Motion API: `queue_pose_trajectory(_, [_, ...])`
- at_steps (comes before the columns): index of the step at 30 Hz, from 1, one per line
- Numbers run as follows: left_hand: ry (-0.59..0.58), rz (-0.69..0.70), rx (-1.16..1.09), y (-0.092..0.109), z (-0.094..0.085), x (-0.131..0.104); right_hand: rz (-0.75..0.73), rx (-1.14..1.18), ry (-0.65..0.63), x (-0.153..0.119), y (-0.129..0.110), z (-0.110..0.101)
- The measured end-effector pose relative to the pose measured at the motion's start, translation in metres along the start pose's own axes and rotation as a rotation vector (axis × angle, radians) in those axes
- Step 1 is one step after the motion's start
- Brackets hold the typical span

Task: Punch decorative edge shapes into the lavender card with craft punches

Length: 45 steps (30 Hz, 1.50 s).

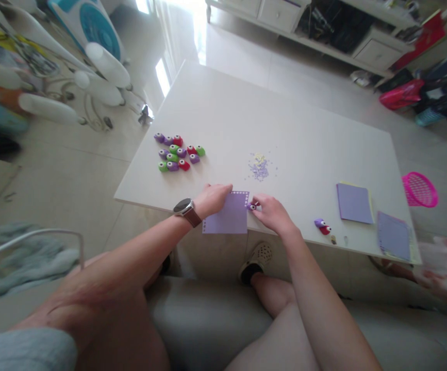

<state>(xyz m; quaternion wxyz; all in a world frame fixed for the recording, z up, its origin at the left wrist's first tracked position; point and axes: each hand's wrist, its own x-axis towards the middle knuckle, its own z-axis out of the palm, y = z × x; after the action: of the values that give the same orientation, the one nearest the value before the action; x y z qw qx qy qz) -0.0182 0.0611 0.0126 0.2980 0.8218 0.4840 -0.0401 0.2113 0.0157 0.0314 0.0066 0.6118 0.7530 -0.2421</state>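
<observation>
A purple sheet of paper (229,216) lies at the table's near edge and juts out over it, with punched holes along its top and parts of both sides. My left hand (213,199), wearing a watch at the wrist, presses on its upper left part with the fingers together. My right hand (270,212) grips a small purple craft punch (251,206) at the sheet's right edge. Beyond the sheet, a heap of purple and yellow paper bits (260,167) is scattered. Several purple, green and red craft punches (172,157) are grouped at the left.
The white table (285,118) spans the middle. On its right are a purple and a red punch (323,226), a stack of purple paper (354,203) and another pile of punched sheets (393,234). A pink basket (420,189) stands past the right edge; a sofa (208,314) is below.
</observation>
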Motion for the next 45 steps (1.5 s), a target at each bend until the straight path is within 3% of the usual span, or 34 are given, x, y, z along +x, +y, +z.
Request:
queue_pose_trajectory(29, [0.013, 0.02, -0.001, -0.001, 0.007, 0.005, -0.056, 0.083, -0.003, 0.002, 0.002, 0.004])
queue_pose_trajectory(35, [0.178, 0.013, 0.104, 0.013, 0.005, 0.001, -0.044, 0.087, -0.015, 0.002, 0.003, 0.004])
queue_pose_trajectory(41, [0.031, 0.02, -0.024, 0.018, 0.016, 0.001, -0.027, 0.079, -0.022, 0.002, 0.002, 0.004])
queue_pose_trajectory(45, [0.008, 0.041, -0.007, 0.017, 0.021, 0.002, -0.019, 0.077, -0.025, 0.001, 0.002, 0.003])
